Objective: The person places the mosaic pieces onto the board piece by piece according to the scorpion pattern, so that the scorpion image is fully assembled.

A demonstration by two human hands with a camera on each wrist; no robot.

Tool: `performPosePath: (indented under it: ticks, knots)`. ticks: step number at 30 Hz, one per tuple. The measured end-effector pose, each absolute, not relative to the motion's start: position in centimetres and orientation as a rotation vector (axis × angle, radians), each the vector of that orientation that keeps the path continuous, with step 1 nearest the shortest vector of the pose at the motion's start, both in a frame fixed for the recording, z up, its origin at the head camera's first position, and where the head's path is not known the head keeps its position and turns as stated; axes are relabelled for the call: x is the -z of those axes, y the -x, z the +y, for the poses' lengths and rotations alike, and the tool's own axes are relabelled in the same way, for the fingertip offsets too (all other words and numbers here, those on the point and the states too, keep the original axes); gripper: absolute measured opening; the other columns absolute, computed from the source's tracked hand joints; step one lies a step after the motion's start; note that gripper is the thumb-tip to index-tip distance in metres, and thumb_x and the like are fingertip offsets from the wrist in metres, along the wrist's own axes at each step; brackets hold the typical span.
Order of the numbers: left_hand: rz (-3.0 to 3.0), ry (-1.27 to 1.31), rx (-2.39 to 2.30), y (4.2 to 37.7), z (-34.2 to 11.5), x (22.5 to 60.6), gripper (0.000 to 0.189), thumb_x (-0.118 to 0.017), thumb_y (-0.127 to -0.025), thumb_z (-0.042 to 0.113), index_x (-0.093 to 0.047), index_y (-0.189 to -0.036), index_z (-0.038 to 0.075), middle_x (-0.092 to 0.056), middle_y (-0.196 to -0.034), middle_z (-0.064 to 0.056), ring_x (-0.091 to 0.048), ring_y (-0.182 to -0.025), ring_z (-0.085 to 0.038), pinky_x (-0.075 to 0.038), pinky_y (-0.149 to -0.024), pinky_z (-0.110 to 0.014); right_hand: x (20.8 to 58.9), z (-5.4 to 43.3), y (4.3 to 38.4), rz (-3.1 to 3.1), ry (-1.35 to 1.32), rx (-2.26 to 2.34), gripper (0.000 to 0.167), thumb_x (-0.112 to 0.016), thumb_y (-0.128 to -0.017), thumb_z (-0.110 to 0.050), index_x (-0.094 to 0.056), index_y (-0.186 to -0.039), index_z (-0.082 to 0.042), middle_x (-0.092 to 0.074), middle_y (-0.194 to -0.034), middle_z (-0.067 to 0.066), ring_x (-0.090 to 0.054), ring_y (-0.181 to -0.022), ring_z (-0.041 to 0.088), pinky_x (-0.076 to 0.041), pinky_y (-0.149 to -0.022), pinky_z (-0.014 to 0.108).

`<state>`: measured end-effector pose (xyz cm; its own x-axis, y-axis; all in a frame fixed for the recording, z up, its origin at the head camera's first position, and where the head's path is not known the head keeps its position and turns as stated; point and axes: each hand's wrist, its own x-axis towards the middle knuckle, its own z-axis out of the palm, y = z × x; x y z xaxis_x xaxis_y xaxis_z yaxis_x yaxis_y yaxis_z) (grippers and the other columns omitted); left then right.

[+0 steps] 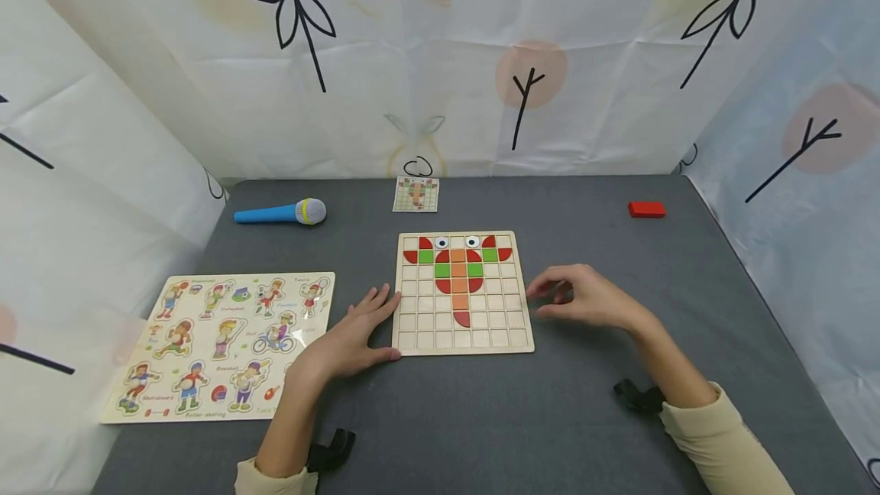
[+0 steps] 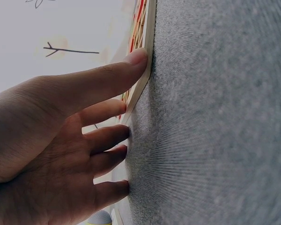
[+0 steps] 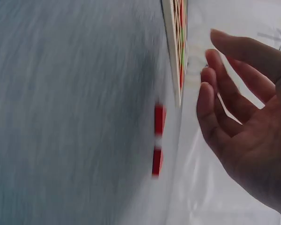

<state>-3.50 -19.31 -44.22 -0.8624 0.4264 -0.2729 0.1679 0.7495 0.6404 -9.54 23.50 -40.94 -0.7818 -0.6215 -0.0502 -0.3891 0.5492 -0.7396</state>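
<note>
A square wooden grid board (image 1: 421,327) lies flat on the grey table, with red, green and orange tiles (image 1: 458,270) forming a figure that has two eye tiles. My left hand (image 1: 351,338) rests at its left side, fingers spread. In the left wrist view the thumb (image 2: 139,57) touches the edge of the board (image 2: 147,28). Just off the board's right edge is my right hand (image 1: 584,296), fingers loosely bent. The right wrist view shows this hand (image 3: 253,126) holding nothing, with a gap between thumb and fingers.
A wooden picture puzzle (image 1: 234,350) of sports figures lies left, partly behind the left forearm. At the back are a blue toy microphone (image 1: 275,212), a small pattern card (image 1: 415,195) and, far right, a red block (image 1: 646,209). Printed white cloth (image 1: 440,82) walls the table.
</note>
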Motion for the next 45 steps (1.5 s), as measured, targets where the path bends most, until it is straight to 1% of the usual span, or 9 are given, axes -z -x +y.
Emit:
performPosePath:
  ticks: [3, 10, 18, 21, 27, 32, 37, 40, 45]
  knots:
    - [2.519, -0.424, -0.857, 3.3, -18.8, 42.9, 0.095, -0.085, -0.096, 0.035, -0.032, -0.172, 0.011, -0.017, -0.182, -0.021, -0.007, -0.171, -0.046, -0.012, -0.131, -0.077, 40.9, 24.8, 9.6, 2.509, 0.792, 1.016, 0.029, -0.089, -0.089, -0.010, -0.080, -0.117, -0.010, -0.080, -0.115, 0.008, -0.073, -0.097, 0.024, -0.063, -0.084, 0.030]
    - [2.521, -0.399, -0.800, 3.2, -18.4, 42.1, 0.094, -0.083, -0.097, 0.031, -0.030, -0.172, 0.009, -0.016, -0.183, -0.020, -0.007, -0.171, -0.045, -0.014, -0.133, -0.074, 41.5, 26.8, 9.9, 2.586, 0.740, 0.872, 0.033, -0.091, -0.086, -0.010, -0.080, -0.117, -0.010, -0.077, -0.107, 0.002, -0.066, -0.093, 0.014, -0.059, -0.080, 0.028]
    - [2.514, -0.401, -0.812, 3.2, -18.5, 42.2, 0.094, -0.084, -0.097, 0.032, -0.031, -0.172, 0.009, -0.016, -0.183, -0.020, -0.007, -0.172, -0.045, -0.013, -0.133, -0.074, 41.8, 27.3, 10.1, 2.605, 0.735, 0.845, 0.018, -0.090, -0.090, -0.014, -0.081, -0.106, -0.012, -0.075, -0.096, -0.002, -0.064, -0.087, 0.011, -0.056, -0.076, 0.026]
    - [2.514, -0.414, -0.828, 3.3, -18.6, 42.3, 0.094, -0.084, -0.096, 0.031, -0.032, -0.171, 0.009, -0.016, -0.182, -0.021, -0.007, -0.171, -0.046, -0.012, -0.133, -0.075, 41.8, 27.1, 10.2, 2.630, 0.739, 0.810, 0.017, -0.090, -0.089, -0.017, -0.081, -0.103, -0.013, -0.074, -0.094, -0.004, -0.063, -0.085, 0.010, -0.054, -0.075, 0.026]
    - [2.520, -0.435, -0.854, 3.2, -18.8, 42.5, 0.094, -0.084, -0.097, 0.032, -0.032, -0.171, 0.009, -0.016, -0.182, -0.022, -0.006, -0.171, -0.046, -0.013, -0.131, -0.077, 41.9, 26.4, 10.1, 2.657, 0.708, 0.771, 0.018, -0.091, -0.089, -0.018, -0.080, -0.101, -0.011, -0.075, -0.093, -0.004, -0.063, -0.085, 0.009, -0.054, -0.075, 0.026]
    - [2.519, -0.404, -0.815, 3.2, -18.5, 42.2, 0.095, -0.084, -0.097, 0.031, -0.031, -0.172, 0.008, -0.016, -0.182, -0.021, -0.007, -0.171, -0.046, -0.013, -0.132, -0.076, 41.9, 26.1, 10.1, 2.657, 0.697, 0.750, 0.013, -0.087, -0.090, -0.012, -0.080, -0.101, -0.010, -0.075, -0.092, -0.003, -0.062, -0.084, 0.009, -0.053, -0.073, 0.025]
    - [2.528, -0.404, -0.799, 3.1, -18.5, 42.2, 0.095, -0.084, -0.097, 0.031, -0.031, -0.172, 0.008, -0.016, -0.182, -0.021, -0.008, -0.171, -0.046, -0.014, -0.132, -0.075, 42.0, 26.0, 10.0, 2.671, 0.749, 0.780, 0.015, -0.085, -0.088, -0.006, -0.080, -0.102, -0.009, -0.074, -0.091, -0.004, -0.061, -0.082, 0.008, -0.052, -0.072, 0.024]
    - [2.531, -0.406, -0.800, 3.1, -18.5, 42.2, 0.095, -0.084, -0.096, 0.030, -0.031, -0.171, 0.008, -0.017, -0.182, -0.021, -0.008, -0.171, -0.046, -0.015, -0.132, -0.076, 42.0, 25.9, 10.0, 2.667, 0.799, 0.842, 0.017, -0.084, -0.088, -0.005, -0.081, -0.103, -0.010, -0.075, -0.093, -0.005, -0.063, -0.083, 0.007, -0.054, -0.073, 0.023]
    - [2.534, -0.411, -0.802, 3.2, -18.5, 42.3, 0.095, -0.084, -0.097, 0.030, -0.031, -0.171, 0.007, -0.018, -0.182, -0.022, -0.009, -0.171, -0.047, -0.015, -0.132, -0.076, 41.8, 24.8, 10.2, 2.606, 0.845, 0.953, 0.020, -0.085, -0.090, -0.005, -0.082, -0.109, -0.011, -0.077, -0.101, -0.005, -0.067, -0.088, 0.011, -0.059, -0.077, 0.025]
